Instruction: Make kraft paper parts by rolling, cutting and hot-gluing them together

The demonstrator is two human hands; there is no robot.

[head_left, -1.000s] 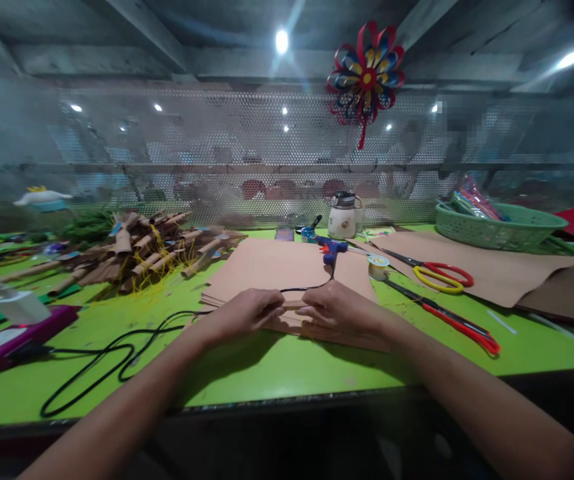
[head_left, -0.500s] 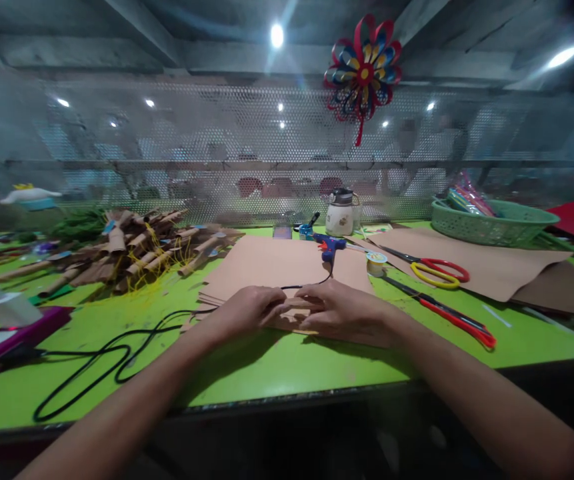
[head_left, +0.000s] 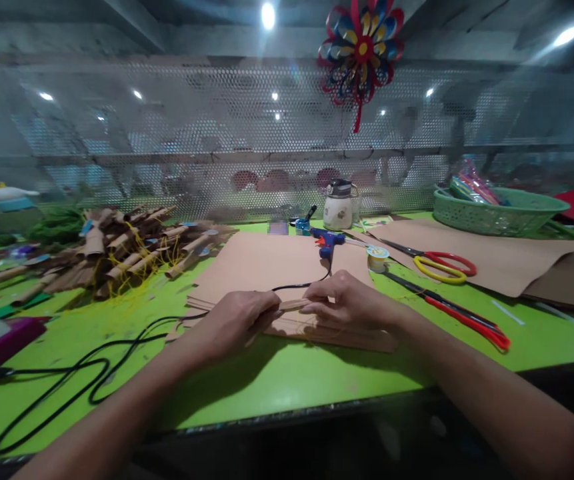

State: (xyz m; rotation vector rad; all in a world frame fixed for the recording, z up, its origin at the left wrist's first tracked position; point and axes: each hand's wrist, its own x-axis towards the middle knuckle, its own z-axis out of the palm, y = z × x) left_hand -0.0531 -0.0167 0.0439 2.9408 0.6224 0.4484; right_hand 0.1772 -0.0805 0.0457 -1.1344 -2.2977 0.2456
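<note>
Between my two hands is a narrow rolled or folded strip of brown paper (head_left: 293, 305), held just above a stack of brown kraft paper sheets (head_left: 261, 260). My left hand (head_left: 247, 315) is closed on the strip's left end. At its right end, my right hand (head_left: 344, 300) pinches it between thumb and fingers. A thin yellow thread seems to hang below the strip near my right hand. Beyond my hands, a blue glue gun (head_left: 329, 243) rests on the stack, its black cord (head_left: 297, 287) passing behind my fingers.
Left lies a heap of brown paper rolls (head_left: 127, 250) with yellow threads. To the right are a thread spool (head_left: 377, 259), red-and-yellow scissors (head_left: 441, 265), red-handled scissors (head_left: 467, 320) and a green basket (head_left: 501, 210). A flask (head_left: 339, 205) stands behind. A power strip (head_left: 7, 340) sits at left.
My hands have lifted slightly off the stack, and the strip between them now shows more clearly. My right hand has moved a little right and up. The whole view has shifted slightly.
</note>
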